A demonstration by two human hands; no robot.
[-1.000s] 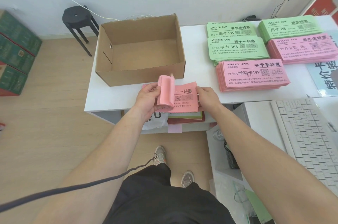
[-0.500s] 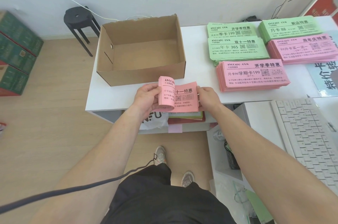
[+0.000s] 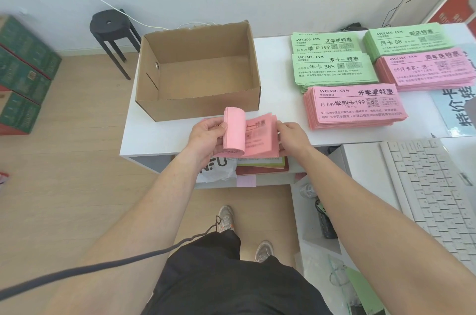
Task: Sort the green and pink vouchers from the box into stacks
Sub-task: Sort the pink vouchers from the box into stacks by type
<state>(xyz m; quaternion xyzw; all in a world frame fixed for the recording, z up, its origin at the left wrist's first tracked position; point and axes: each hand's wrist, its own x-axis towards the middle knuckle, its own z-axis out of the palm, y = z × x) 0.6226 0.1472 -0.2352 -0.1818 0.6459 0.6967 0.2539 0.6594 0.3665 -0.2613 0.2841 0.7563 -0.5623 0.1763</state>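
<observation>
The bundle (image 3: 260,134) I hold is pink, its curled-over backs plain, its faces black-printed. At two o'clock from it lie pink stacks (image 3: 355,108) and pale green stacks (image 3: 332,67), all black-lettered. At twelve o'clock the box (image 3: 198,106) is plain brown cardboard, on a white table (image 3: 278,62)

Both arms stretched forward, left hand (image 3: 206,134) curled with thumb on top, right hand (image 3: 292,137) pinching, I think.

pink voucher bundle (image 3: 260,138) | left end curled | table edge, before cardboard box (image 3: 198,98)
</observation>
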